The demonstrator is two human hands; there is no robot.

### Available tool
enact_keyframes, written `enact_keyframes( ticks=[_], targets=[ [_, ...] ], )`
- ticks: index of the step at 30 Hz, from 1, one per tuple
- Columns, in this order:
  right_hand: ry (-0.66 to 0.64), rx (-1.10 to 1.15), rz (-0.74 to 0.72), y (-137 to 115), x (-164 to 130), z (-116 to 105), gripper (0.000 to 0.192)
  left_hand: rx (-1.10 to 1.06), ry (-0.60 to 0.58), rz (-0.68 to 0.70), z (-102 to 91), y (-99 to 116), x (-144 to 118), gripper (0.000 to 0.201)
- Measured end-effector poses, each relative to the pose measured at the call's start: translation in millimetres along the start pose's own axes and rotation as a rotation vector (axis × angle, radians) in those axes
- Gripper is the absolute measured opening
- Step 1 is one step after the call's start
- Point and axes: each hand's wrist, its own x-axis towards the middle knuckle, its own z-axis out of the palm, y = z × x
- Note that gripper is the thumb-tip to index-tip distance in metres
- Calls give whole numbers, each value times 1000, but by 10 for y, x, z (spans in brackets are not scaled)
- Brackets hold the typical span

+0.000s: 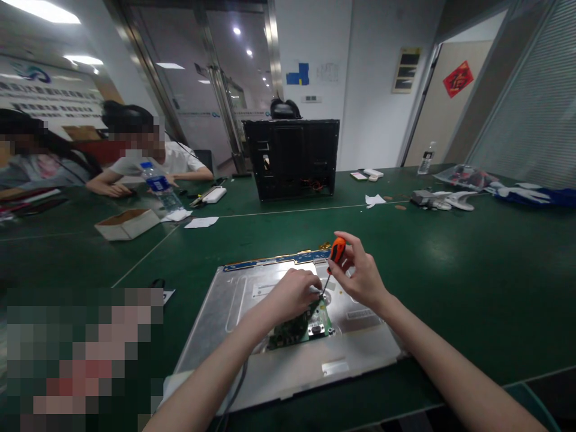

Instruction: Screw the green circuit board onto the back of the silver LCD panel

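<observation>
An orange-and-black screwdriver (337,249) slants down in my right hand (362,275), whose fingers are closed around the handle. Its tip meets the upper edge of a green circuit board (323,315), or comes very close to it. My left hand (294,292) is bent over the same board, fingers curled near the screwdriver tip; what they pinch, if anything, is hidden. The board sits on the silver metal back of a flat display panel (209,333), and my left hand and forearm cover part of it. Along the panel's far edge runs a narrow blue circuit strip (270,262).
A black monitor housing (292,159) stands upright at the back. Left of it are an open cardboard box (128,224), a water bottle (159,186) and a seated person (148,153). Gloves (524,193) lie at the right. A dark cable (238,387) runs under my left forearm.
</observation>
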Motion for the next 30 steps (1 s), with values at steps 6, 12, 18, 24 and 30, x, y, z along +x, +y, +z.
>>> enact_keyframes(
  ticks=[6,12,18,24,30],
  targets=[
    [2,1,32,12,-48,9,48,23,29,38,84,-62,3,11],
    [-20,-28,-4,-5,-82,12,49,37,37,101,135,-61,-2,13],
    [-16,-84,-29,-24,-93,12,51,34,51,100,196,-50,17,12],
    [19,-116,-72,-83,-75,10,51,40,60,84,224,-51,20,12],
    [19,-143,-68,-88,-94,24,54,26,50,82,212,-35,5,10]
  ],
)
